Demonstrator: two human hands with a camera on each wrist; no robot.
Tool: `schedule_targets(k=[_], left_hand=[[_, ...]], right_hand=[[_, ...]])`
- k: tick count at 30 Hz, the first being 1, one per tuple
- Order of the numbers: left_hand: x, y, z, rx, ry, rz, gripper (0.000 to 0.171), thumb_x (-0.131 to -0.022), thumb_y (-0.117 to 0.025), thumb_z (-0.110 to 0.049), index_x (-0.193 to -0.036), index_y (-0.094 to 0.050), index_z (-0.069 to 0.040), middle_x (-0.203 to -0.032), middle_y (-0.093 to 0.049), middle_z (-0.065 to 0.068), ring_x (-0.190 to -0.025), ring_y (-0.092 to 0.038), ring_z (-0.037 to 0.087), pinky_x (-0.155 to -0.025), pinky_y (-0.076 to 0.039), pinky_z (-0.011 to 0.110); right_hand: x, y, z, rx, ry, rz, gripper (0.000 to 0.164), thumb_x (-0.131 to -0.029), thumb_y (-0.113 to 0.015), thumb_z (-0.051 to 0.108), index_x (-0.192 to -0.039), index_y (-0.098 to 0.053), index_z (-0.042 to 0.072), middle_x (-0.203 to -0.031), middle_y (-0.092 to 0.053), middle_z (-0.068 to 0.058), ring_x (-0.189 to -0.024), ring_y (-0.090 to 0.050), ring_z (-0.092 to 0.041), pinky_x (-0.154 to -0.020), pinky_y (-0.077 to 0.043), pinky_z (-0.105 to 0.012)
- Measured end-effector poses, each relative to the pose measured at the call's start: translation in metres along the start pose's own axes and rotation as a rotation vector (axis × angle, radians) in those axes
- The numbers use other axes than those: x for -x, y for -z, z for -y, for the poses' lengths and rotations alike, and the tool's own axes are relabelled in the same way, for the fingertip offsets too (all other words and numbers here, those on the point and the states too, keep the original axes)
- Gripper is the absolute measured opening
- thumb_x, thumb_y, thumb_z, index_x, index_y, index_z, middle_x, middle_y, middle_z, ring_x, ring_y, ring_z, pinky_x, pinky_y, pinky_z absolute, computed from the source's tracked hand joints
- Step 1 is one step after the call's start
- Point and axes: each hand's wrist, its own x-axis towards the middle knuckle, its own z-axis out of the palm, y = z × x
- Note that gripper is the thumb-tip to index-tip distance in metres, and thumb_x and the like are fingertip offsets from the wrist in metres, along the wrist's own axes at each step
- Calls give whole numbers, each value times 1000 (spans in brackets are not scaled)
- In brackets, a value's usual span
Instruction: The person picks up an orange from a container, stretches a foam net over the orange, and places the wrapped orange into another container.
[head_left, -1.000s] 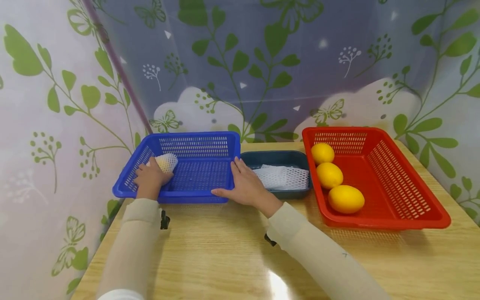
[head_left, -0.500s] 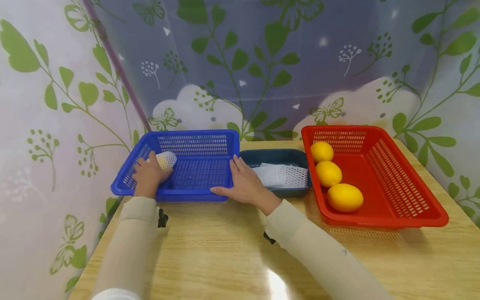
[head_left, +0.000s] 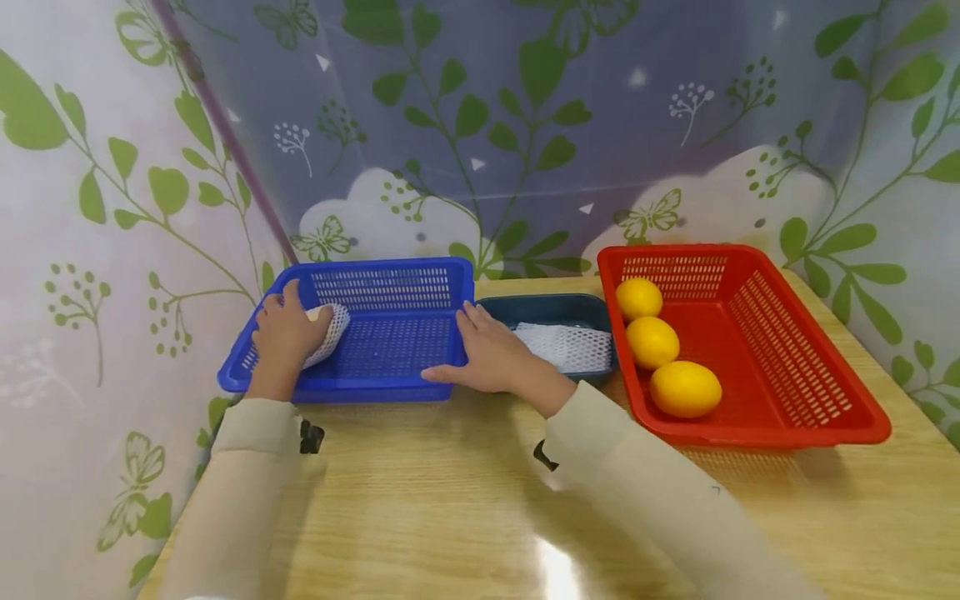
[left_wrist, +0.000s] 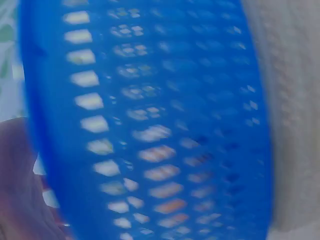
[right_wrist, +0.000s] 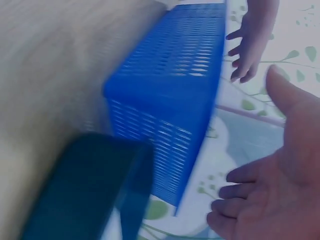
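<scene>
Inside the blue basket (head_left: 401, 337), at its left end, lies a pale fruit-like thing in a white foam net sleeve (head_left: 334, 333). My left hand (head_left: 285, 337) is over that end, its thumb overlapping the sleeve and its fingers spread to the left. In the right wrist view the left hand (left_wrist: 17, 180) shows above the rim with nothing visible between its loose fingers; the left wrist view is blurred by the basket wall. My right hand (head_left: 495, 354) is at the basket's right rim, fingers extended, thumb by the front corner. The right wrist view shows its palm (right_wrist: 285, 185).
A dark green tray (head_left: 555, 308) holding white net sleeves (head_left: 573, 346) stands between the two baskets. On the right, a red basket (head_left: 757, 367) holds three yellow lemon-like fruits (head_left: 652, 343). All stand on a wooden table (head_left: 435, 483), with patterned cloth (head_left: 510, 133) behind.
My left hand has shifted left and up, its fingers now higher at the basket's left end. The netted thing looks more upright. The right hand stays at the rim, with little movement.
</scene>
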Motion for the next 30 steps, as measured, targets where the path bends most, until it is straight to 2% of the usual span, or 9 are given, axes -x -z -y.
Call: schedule_targets(k=[6, 11, 15, 24, 30], left_hand=[[16, 12, -32, -25, -107, 0, 76, -98, -44, -47, -155, -11, -10, -151, -17, 33, -136, -20, 54, -104, -21, 70], [33, 19, -62, -62, -225, -14, 73, -98, -46, -45, -154, -16, -9, -148, -25, 33, -132, -30, 53, -104, -25, 68], [48, 19, -85, -74, -326, -4, 72, -98, -48, -46, -154, -19, -11, -147, -30, 31, -131, -34, 50, -105, -26, 67], [89, 1, -129, -35, -489, 24, 70, -95, -54, -48, -152, -27, -16, -152, -28, 23, -139, -27, 42, -112, -23, 60], [108, -19, -153, 4, -579, 51, 71, -95, -54, -51, -153, -26, -20, -154, -24, 21, -142, -23, 40, -113, -19, 61]], right_hand=[[17, 29, 0, 57, -17, 63, 105, -85, -53, 72, -155, -12, 6, -161, -10, -14, -148, -7, -28, -118, -17, -47], [35, 47, -7, 96, -53, 51, 101, -85, -56, 68, -156, -13, 11, -161, -14, -15, -147, -13, -31, -116, -20, -51], [54, 58, -15, 125, -69, 39, 98, -86, -57, 65, -156, -13, 12, -160, -16, -15, -146, -17, -33, -115, -22, -53], [92, 72, -37, 185, -16, -9, 78, -97, -55, 46, -153, -22, 3, -154, -27, -25, -140, -28, -42, -111, -28, -57], [107, 83, -57, 233, -30, 6, 78, -97, -55, 45, -151, -24, -1, -151, -29, -30, -137, -30, -46, -108, -30, -58]])
